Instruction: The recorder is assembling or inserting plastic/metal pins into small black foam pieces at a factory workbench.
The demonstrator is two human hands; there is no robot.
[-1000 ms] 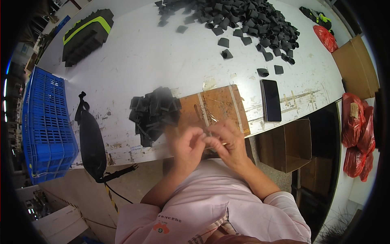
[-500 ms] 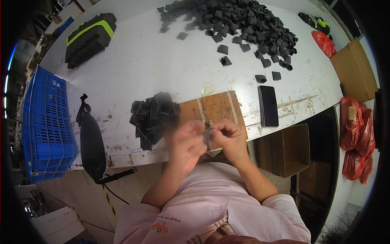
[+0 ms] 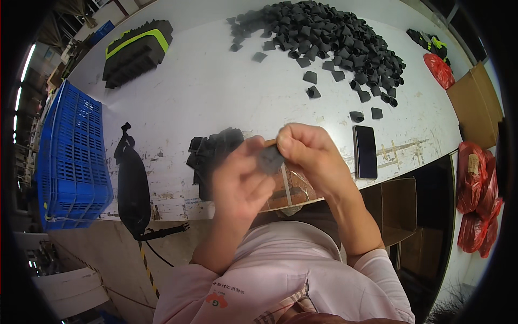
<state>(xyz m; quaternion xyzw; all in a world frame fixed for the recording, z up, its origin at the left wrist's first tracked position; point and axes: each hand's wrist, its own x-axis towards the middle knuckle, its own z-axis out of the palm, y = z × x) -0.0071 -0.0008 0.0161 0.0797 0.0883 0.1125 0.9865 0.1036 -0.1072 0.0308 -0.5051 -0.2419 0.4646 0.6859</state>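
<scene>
A small dark grey sleeve-like piece (image 3: 270, 160) is raised between my hands over the table's front edge. My right hand (image 3: 315, 154) pinches its upper right corner between thumb and bent fingers. On its left side, my left hand (image 3: 237, 181) has curled, somewhat blurred fingers against the same piece. Below my hands lies a brown wooden board (image 3: 288, 190) with pale strips, partly covered by them. Just left of my left hand, a stack of flat black pieces (image 3: 208, 154) rests on the table.
Many short black tubes (image 3: 334, 46) are heaped at the far side. A phone (image 3: 366, 152) lies right of the board. To the left are a blue crate (image 3: 73, 159), a black pouch (image 3: 133, 189) and a dark bundle with a yellow-green band (image 3: 137, 54). Red bags (image 3: 472, 181) hang right.
Both hands have risen away from the board with the grey piece, my right hand farther up and right. The whole view has shifted slightly.
</scene>
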